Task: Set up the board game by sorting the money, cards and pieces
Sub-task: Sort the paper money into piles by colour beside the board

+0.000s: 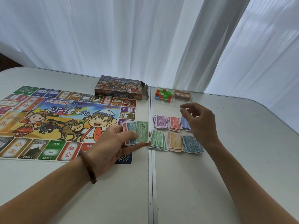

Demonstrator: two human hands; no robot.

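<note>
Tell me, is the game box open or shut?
Open. The game box lies flat, and the flap at its right end sticks out, unfolded.

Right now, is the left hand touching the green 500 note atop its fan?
Touching. In the head view the left hand grips the fan, thumb lying across the green 500 note.

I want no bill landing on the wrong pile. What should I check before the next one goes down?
1. Top of the fanned bills in the left hand reads a green 500: ok.
2. The right hand is empty, free to take it: ok.
3. The green 500 pile lies uncovered: ok.
4. It sits apart from the orange pile: cannot tell, edges very close.
5. The back blue pile is squared: cannot tell, the right hand hides part.
</note>
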